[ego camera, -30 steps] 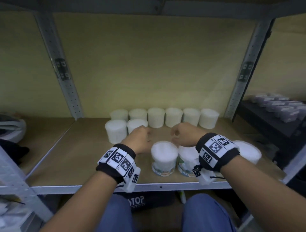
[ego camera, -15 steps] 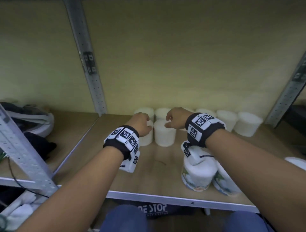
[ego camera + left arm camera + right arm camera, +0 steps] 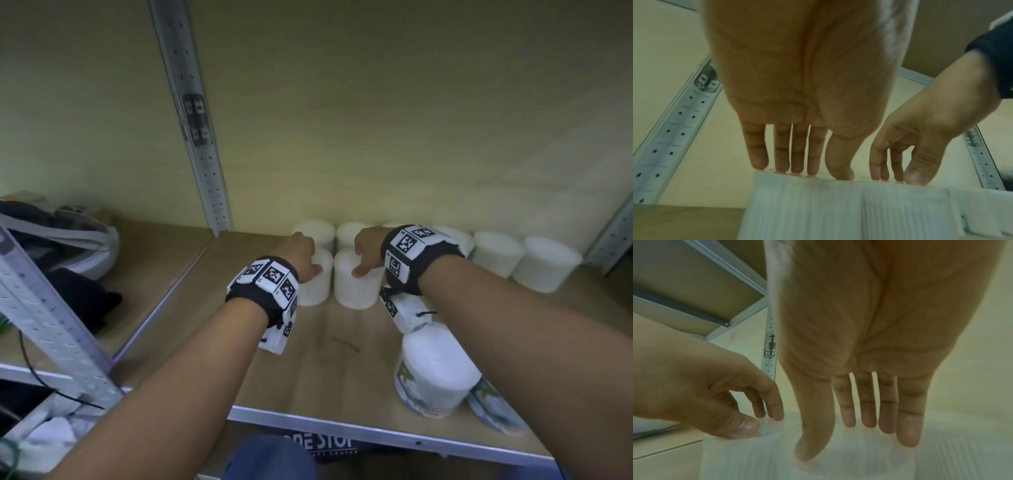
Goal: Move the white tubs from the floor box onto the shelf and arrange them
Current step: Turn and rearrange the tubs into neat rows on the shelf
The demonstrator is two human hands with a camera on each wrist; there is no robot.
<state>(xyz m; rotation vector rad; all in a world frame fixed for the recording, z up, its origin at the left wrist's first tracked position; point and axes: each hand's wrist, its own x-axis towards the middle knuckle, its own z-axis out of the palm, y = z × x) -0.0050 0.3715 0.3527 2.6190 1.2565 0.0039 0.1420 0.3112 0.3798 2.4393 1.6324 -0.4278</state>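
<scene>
On the shelf (image 3: 308, 359), head view: left hand (image 3: 299, 255) and right hand (image 3: 368, 251) each rest on a front-row white tub, left tub (image 3: 317, 284), right tub (image 3: 356, 286), just before the back row. Wrist views: fingers (image 3: 797, 155) straight, fingertips touching tub tops, gripping nothing.

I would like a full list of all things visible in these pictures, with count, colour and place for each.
back-row tubs: at least five visible, white, along the back wall
second-row tubs: two, white, side by side under the hands
labelled tubs: two, white with printed labels, near front edge, right
shelf: one, wood board with metal edge
uprights: grey perforated metal, at shelf corners
left hand: fingertips on the left second-row tub
right hand: fingertips on the right second-row tub
</scene>
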